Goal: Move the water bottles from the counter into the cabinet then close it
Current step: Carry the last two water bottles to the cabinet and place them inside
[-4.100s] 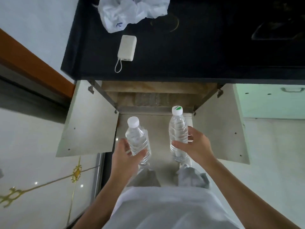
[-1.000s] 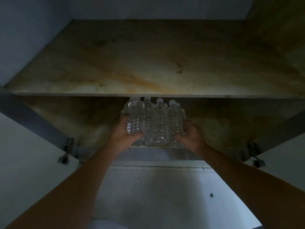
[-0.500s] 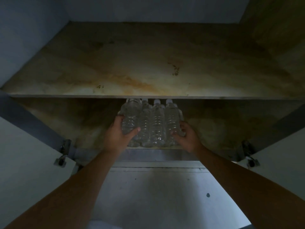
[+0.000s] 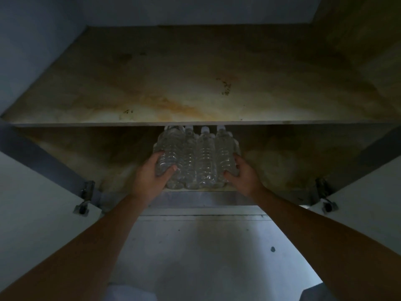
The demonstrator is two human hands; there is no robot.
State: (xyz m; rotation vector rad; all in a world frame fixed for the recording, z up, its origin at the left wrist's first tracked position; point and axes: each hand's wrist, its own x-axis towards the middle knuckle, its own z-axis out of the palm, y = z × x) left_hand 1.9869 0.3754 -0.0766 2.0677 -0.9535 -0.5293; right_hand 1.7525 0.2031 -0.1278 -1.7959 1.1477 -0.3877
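Observation:
Several clear water bottles (image 4: 202,157) with white caps stand packed together on the lower level of the dim cabinet, under the stained shelf (image 4: 195,92). My left hand (image 4: 152,177) wraps the leftmost bottle (image 4: 169,155) of the front row. My right hand (image 4: 244,177) grips the rightmost bottle (image 4: 225,155). Both bottles stand upright, touching their neighbours near the cabinet's front edge.
The cabinet's two doors hang open: the left door (image 4: 32,203) and the right door (image 4: 368,198), each on a metal hinge (image 4: 85,196). The pale floor (image 4: 206,246) lies below between my forearms. Bare space remains on both sides of the bottles.
Since four seconds ago I crouched from the counter front into the cabinet with a bottle in each hand. Over the last second both bottles slid slightly further in against the group.

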